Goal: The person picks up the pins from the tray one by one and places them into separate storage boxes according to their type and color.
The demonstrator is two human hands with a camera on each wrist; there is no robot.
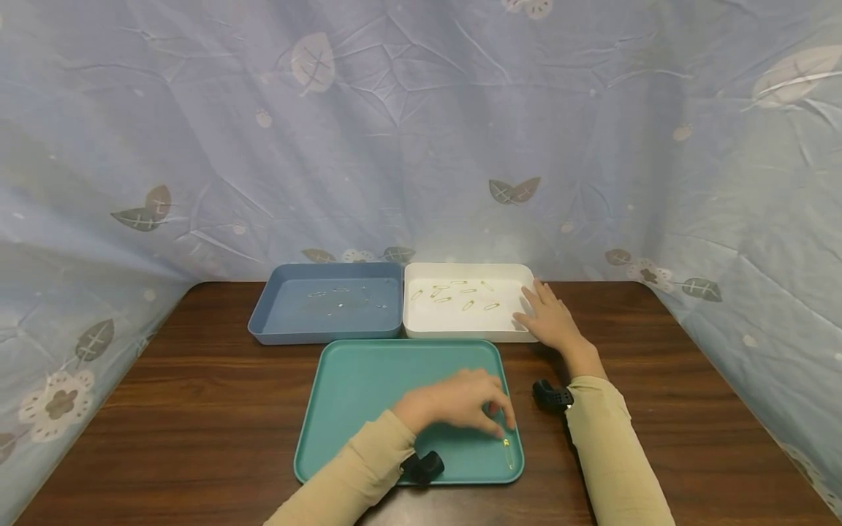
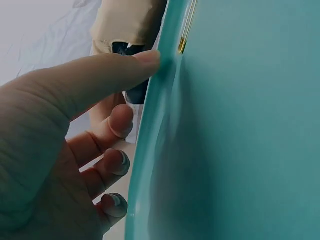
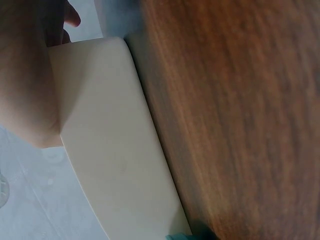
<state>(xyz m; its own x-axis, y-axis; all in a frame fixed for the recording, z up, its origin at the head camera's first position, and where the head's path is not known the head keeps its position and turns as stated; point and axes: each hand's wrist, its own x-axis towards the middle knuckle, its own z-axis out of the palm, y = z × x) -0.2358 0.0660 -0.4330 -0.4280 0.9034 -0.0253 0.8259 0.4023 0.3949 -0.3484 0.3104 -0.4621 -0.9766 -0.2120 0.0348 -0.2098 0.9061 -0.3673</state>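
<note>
My left hand (image 1: 463, 400) hovers over the right side of a teal tray (image 1: 368, 383), its fingers loosely bent with nothing between them. A single gold safety pin (image 1: 508, 454) lies along that tray's right edge, just below the fingertips. In the left wrist view, thumb and fingers are spread apart, with the pin (image 2: 187, 30) beyond the thumb tip. My right hand (image 1: 552, 318) is at the right end of a white tray (image 1: 470, 337), fingers extended over its rim. Several gold safety pins (image 1: 468, 305) lie scattered inside that tray. The right wrist view shows mostly the tray's outer wall (image 3: 115, 135).
Left of the white tray, side by side with it, stands a blue tray (image 1: 325, 339) holding several small silvery pins (image 1: 341, 290). Both stand behind the teal tray on a dark wooden table (image 1: 217, 409). A patterned curtain (image 1: 421, 146) hangs around the back and sides.
</note>
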